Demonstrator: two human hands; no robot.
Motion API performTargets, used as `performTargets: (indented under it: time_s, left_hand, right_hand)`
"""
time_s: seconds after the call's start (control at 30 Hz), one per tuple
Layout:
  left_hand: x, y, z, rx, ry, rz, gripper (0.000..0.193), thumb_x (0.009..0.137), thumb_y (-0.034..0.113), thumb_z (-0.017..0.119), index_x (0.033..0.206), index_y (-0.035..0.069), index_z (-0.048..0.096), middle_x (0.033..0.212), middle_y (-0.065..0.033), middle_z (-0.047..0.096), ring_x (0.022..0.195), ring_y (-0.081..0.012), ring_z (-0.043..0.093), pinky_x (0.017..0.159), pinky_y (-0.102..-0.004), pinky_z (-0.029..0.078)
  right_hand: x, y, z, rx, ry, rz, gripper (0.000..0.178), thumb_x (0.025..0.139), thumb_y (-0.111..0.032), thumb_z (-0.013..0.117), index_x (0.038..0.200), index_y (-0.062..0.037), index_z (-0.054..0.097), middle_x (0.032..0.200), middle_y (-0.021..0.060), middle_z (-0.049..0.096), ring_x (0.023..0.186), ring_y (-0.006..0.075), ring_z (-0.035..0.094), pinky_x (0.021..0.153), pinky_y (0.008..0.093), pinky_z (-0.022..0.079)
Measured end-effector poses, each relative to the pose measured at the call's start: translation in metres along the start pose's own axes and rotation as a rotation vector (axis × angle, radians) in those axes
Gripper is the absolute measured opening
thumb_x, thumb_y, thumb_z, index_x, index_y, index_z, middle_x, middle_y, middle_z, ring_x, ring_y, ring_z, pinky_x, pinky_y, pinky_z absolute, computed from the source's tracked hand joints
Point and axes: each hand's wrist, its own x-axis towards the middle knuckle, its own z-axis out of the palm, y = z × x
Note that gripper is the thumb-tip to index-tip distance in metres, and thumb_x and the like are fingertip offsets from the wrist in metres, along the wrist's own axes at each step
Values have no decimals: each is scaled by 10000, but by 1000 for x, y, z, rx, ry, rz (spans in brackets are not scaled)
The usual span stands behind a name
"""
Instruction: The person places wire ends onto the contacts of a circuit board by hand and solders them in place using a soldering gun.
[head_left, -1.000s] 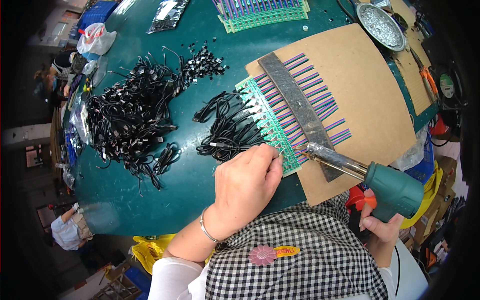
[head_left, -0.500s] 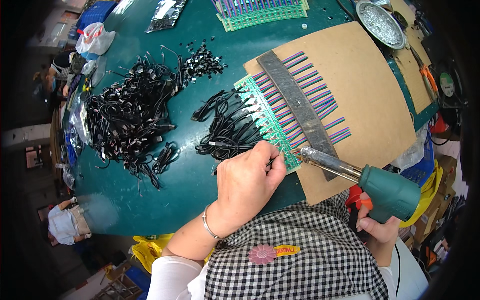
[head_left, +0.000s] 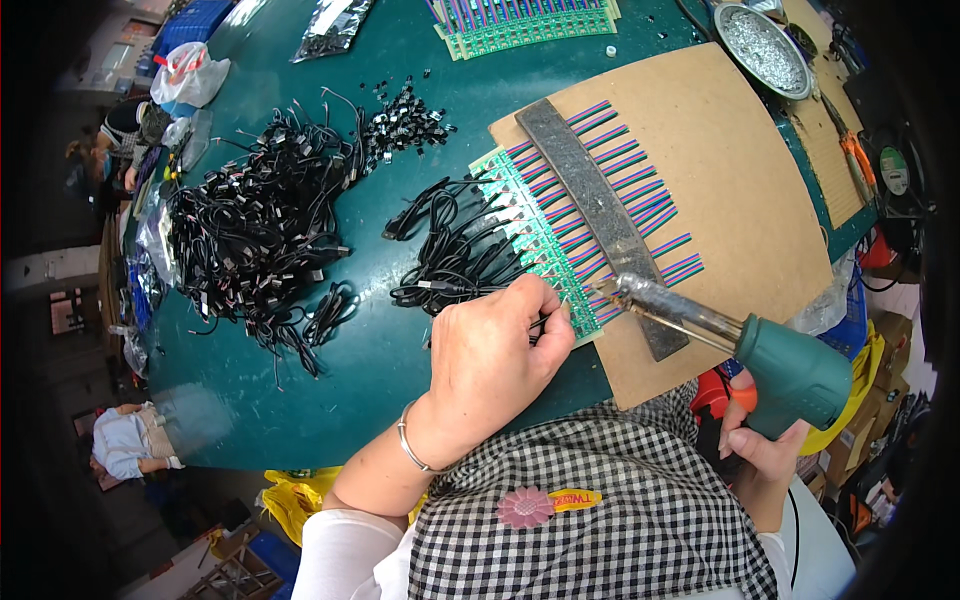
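My left hand (head_left: 495,345) is closed in a pinch on a black cable at the near end of a strip of green circuit boards (head_left: 545,250). Only a bit of that cable shows between the fingers. In my right hand (head_left: 768,452) is a green soldering gun (head_left: 795,375) with an orange trigger. Its tip lies just right of the boards' near end; whether it touches them I cannot tell. Several black cables (head_left: 440,270) trail left from the boards. Striped ribbon wires (head_left: 640,200) extend right, under a dark flat bar (head_left: 590,195) on a brown board (head_left: 745,190).
A big heap of black cables (head_left: 260,230) covers the table's left part, with small black pieces (head_left: 405,125) behind it. More green circuit boards (head_left: 530,35) lie at the far edge. A round metal dish (head_left: 762,50) and orange-handled pliers (head_left: 857,160) are at the far right.
The soldering gun has shifted slightly right and away from me, its tip moving off the boards' near end. My left hand keeps its pinch almost in place.
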Motion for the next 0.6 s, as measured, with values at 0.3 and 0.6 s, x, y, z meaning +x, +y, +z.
performTargets:
  time_s: [0.3, 0.6]
  left_hand:
    - [0, 1, 0, -6, 2, -29, 120, 730, 97, 674, 685, 67, 567, 558, -85, 592, 453, -241, 578, 418, -334, 438]
    - [-1, 3, 1, 10, 44, -5, 103, 703, 36, 693, 683, 45, 592, 512, -50, 550, 421, -138, 534, 420, -252, 410]
  right_hand:
    - [-3, 2, -6, -14, -43, 26, 537, 688, 12, 718, 1150, 107, 461, 958, 197, 580, 596, 177, 585, 513, 269, 502]
    - [-7, 25, -21, -140, -108, -17, 550, 666, -37, 744, 1107, 100, 445, 905, 151, 539, 514, 173, 563, 414, 257, 480]
